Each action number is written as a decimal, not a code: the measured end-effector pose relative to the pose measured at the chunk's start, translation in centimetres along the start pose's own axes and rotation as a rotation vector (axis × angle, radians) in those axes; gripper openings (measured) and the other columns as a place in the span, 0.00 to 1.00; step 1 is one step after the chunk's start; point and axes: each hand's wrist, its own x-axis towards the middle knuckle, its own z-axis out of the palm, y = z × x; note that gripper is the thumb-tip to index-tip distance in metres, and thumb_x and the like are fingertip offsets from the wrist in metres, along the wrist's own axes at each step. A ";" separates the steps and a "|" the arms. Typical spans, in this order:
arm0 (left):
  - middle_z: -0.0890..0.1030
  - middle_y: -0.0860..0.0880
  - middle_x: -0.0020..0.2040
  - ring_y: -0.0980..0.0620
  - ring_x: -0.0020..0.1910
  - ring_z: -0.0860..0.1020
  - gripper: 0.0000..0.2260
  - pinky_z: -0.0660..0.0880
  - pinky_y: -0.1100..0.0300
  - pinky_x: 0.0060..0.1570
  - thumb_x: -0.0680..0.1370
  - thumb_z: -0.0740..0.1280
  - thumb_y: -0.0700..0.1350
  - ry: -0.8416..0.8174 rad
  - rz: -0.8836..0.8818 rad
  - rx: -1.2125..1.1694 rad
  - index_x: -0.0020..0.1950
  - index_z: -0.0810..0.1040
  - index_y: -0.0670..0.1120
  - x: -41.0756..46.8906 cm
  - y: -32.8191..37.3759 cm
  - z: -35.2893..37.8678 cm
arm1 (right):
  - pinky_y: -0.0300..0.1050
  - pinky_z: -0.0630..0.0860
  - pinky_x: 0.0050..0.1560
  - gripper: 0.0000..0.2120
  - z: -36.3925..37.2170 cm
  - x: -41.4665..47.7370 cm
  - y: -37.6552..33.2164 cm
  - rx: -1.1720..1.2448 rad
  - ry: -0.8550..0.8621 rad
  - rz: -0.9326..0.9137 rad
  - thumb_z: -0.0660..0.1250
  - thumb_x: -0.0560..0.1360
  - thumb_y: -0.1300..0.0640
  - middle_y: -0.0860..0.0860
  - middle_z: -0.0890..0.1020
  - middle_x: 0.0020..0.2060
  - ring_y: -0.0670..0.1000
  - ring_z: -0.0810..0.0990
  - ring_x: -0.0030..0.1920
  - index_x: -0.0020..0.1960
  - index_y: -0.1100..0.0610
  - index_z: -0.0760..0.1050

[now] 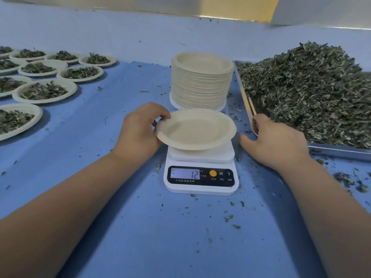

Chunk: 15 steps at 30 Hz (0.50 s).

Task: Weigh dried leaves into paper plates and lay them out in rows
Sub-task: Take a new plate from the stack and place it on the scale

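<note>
My left hand (pixel 138 131) grips the left rim of an empty paper plate (pixel 197 130), thumb on top, holding it slightly tilted on or just above the platform of a white digital scale (pixel 200 177). The display reads minus 12. My right hand (pixel 275 141) lies with relaxed fingers and spread thumb on the near left corner of a metal tray (pixel 339 151). That tray is heaped with dried green leaves (pixel 309 93). Its fingertips reach the near ends of a pair of chopsticks (pixel 248 103) lying along the tray's left edge. Whether they touch them is unclear.
A tall stack of empty paper plates (pixel 201 81) stands just behind the scale. Several plates filled with leaves (pixel 45 91) lie in rows at the left on the blue table cover (pixel 130 227). Loose leaf crumbs are scattered around the scale and to the right.
</note>
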 end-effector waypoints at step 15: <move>0.83 0.53 0.58 0.57 0.62 0.80 0.25 0.72 0.76 0.56 0.75 0.58 0.25 -0.253 -0.462 -0.169 0.65 0.79 0.46 0.2 -1.1 -0.7 | 0.40 0.58 0.29 0.19 0.2 -0.2 0.0 0.023 0.049 -0.005 0.61 0.74 0.34 0.48 0.72 0.29 0.48 0.68 0.28 0.46 0.51 0.65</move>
